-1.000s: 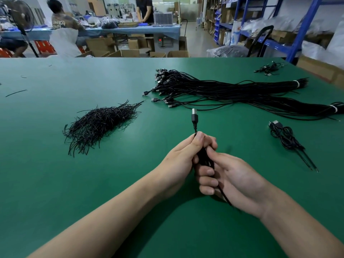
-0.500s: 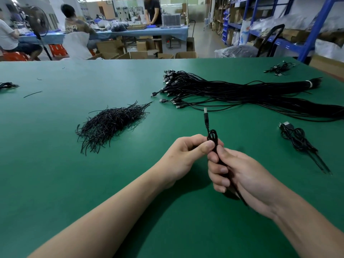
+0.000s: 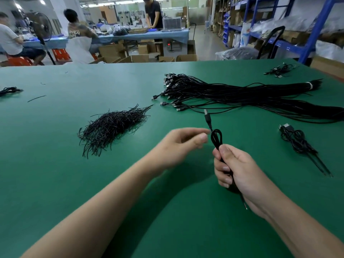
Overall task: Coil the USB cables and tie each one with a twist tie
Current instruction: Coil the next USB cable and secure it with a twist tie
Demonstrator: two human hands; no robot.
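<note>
The left grip (image 3: 178,144) has let go of the cable (image 3: 216,138) and hangs loosely curled, empty (likely bound for the ties (image 3: 113,125)); the right grip (image 3: 236,170) alone clamps it, coiled, above the counter (image 3: 55,164), loop upward.

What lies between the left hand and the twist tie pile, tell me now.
Only bare green table separates the left hand from the twist tie pile, head view.

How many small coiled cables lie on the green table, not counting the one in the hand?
3: a coiled cable right of the right hand, a second near the far right corner, a third at the left edge, partly cut off. The far two are small; each might be several.
</note>
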